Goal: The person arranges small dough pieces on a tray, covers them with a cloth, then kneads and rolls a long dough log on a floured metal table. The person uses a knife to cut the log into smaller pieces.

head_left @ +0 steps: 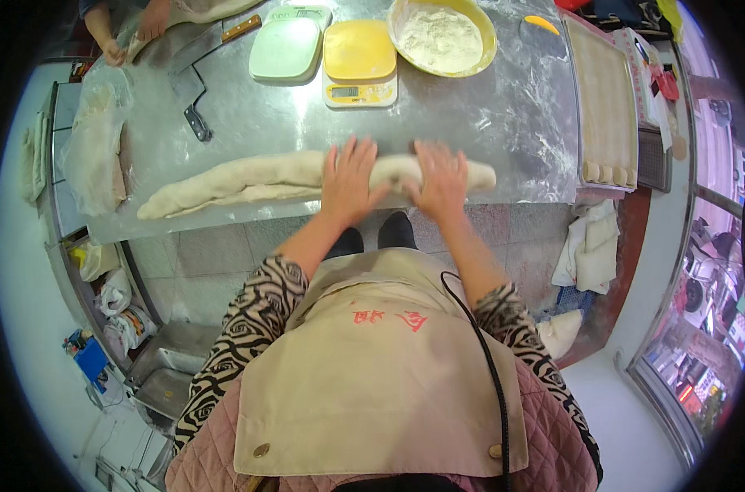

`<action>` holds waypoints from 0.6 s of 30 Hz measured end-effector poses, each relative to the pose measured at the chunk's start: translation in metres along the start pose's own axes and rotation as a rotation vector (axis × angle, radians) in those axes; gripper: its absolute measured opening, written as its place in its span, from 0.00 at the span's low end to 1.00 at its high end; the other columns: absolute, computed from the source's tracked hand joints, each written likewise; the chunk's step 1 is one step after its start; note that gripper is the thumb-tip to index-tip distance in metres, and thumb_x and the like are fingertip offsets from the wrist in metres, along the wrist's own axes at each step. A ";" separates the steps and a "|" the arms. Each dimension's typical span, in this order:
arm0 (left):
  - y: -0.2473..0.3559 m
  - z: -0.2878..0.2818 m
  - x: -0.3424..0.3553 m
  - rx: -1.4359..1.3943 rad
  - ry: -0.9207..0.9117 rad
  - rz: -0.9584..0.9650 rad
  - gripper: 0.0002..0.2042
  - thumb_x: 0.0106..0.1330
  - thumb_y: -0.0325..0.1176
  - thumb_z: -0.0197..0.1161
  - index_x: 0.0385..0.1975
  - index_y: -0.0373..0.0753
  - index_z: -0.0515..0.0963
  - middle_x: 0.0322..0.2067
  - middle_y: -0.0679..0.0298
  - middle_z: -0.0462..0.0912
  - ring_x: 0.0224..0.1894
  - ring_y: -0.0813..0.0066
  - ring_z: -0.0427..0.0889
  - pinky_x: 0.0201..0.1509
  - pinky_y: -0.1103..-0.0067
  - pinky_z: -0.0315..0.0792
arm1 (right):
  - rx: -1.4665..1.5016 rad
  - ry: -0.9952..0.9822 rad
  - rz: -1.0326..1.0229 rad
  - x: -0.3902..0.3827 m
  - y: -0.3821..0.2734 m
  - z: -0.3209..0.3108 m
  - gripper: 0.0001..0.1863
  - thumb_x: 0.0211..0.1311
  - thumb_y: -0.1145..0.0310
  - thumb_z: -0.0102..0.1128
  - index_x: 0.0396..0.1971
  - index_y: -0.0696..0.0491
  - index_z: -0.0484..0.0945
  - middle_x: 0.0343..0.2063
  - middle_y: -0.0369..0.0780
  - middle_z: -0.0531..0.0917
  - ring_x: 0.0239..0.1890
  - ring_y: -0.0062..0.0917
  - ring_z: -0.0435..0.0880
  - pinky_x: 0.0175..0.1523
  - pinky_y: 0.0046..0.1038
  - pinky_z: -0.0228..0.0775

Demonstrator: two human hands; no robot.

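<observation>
A long pale roll of dough (249, 178) lies along the near edge of the metal table (266, 123), thicker at its left part. My left hand (350, 182) rests on top of it near the middle, fingers stretched out and pointing away from me. Flat on the dough's right part is my right hand (439, 180), its fingers also extended and a little smeared by motion. Between the two hands a short stretch of dough shows, and its right end sticks out past my right hand.
Beyond the dough stand a pale green scale (284, 51), a yellow scale (359, 51) and a yellow bowl of flour (439, 39). Two cleavers (197, 121) lie at left, beside plastic-covered dough (102, 152). A tray with dough pieces (606, 107) is at right. Another person's hands (151, 20) work far left.
</observation>
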State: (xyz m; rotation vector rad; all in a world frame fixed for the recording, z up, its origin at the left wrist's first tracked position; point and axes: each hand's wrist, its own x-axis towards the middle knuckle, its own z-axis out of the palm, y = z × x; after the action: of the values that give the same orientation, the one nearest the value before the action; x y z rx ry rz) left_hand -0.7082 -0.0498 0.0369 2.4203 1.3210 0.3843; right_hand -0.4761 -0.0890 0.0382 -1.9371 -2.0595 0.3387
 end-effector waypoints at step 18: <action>0.080 0.011 -0.024 -0.096 -0.299 0.239 0.44 0.71 0.59 0.63 0.79 0.35 0.61 0.79 0.50 0.63 0.82 0.51 0.58 0.84 0.51 0.50 | -0.010 0.056 0.063 -0.081 0.023 -0.032 0.41 0.67 0.52 0.64 0.79 0.48 0.66 0.76 0.47 0.69 0.79 0.48 0.63 0.81 0.62 0.44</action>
State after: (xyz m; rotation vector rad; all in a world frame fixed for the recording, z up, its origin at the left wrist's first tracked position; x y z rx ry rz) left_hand -0.6564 -0.1118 0.0596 2.4435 0.8724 0.1332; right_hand -0.4385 -0.1696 0.0547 -1.9977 -1.9722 0.2848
